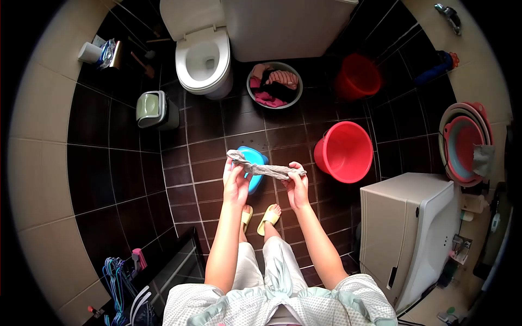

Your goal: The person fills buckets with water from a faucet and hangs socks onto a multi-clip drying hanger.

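Grey cloth (272,171) is at centre, left hand (236,187) near its nine-o'clock end and right hand (297,190) at its three-o'clock end, fingers of both closed on it, apparently to keep it straight; bucket (348,155) stands at three o'clock, basin (283,106) of clothes (278,89) at twelve.

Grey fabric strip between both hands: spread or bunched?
Bunched: the wrinkled grey fabric strip runs narrow from left hand to right hand.

Grey cloth (269,170): matt textile, surface wrinkled and rough-looking. Red bucket (346,149): smooth plastic with slight sheen; floor tiles (205,142): smooth, glossy, reflecting light in patches. Toilet (203,61): glossy, apparently glazed ceramic; yellow slippers (267,219): matt, smooth, plastic- or rubber-like.
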Demonstrator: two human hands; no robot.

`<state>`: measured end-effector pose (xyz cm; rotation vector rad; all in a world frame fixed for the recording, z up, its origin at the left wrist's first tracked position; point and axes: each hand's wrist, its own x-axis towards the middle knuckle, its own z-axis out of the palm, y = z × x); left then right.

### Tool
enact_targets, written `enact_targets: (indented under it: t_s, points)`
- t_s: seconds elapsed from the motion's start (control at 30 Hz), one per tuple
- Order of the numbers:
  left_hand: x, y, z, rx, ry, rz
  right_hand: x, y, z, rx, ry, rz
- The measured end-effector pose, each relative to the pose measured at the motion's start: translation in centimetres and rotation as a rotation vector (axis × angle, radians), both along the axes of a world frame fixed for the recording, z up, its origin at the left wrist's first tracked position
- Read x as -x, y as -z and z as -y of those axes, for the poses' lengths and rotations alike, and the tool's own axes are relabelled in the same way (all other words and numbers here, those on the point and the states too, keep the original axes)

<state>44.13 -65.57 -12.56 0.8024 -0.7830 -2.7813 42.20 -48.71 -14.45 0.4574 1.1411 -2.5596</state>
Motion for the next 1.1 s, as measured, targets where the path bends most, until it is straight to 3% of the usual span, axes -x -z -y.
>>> enact_targets:
  t_s: [0.13,0.17,0.23,0.27,0.3,0.43,0.5,0.63,0.73,1.0,1.1]
  points:
    - [-1.3,-5.8,-1.1,0.038,0.066,-0.047,-1.3,-4.9,-2.2,-0.050,-0.064,-0.038]
    - [-1.8,-7.0,-1.5,0.042,0.075,-0.027,-1.5,-5.3,-3.4,-0.187,-0.150,-0.034]
    - [-2.4,-9.8,-2.8,0.074,0.121,-0.049,-1.8,-6.8,-4.0,-0.650,-0.129,-0.327]
    - [-2.8,-11.3,-3.6,0.101,0.164,-0.072,-2.6,-7.7,-4.9,-1.031,-0.098,-0.377]
    - [-3.2,-12.6,-4.3,0.131,0.208,-0.096,-2.9,-9.8,-5.4,-1.059,-0.056,-0.406]
    - [-4.3,-16.6,-7.8,0.216,0.331,-0.148,-4.7,-17.2,-6.5,-0.706,-0.040,-0.563]
    - [-4.7,-18.0,-9.3,0.258,0.392,-0.124,-5.8,-19.8,-7.0,-0.666,-0.027,-0.637]
    - [-5.0,-20.5,-11.1,0.321,0.464,-0.147,-7.5,-24.0,-8.0,-0.786,0.021,-0.660]
    - [-5.3,-22.6,-12.0,0.319,0.505,-0.163,-7.8,-24.7,-9.1,-0.961,0.075,-0.894]
    - [-4.3,-26.0,-12.9,0.378,0.567,-0.367,-9.7,-26.7,-9.9,-0.827,0.189,-0.678]
    - [-3.7,-26.7,-12.5,0.516,0.606,-0.405,-10.2,-27.0,-10.3,-0.624,0.323,-0.598]
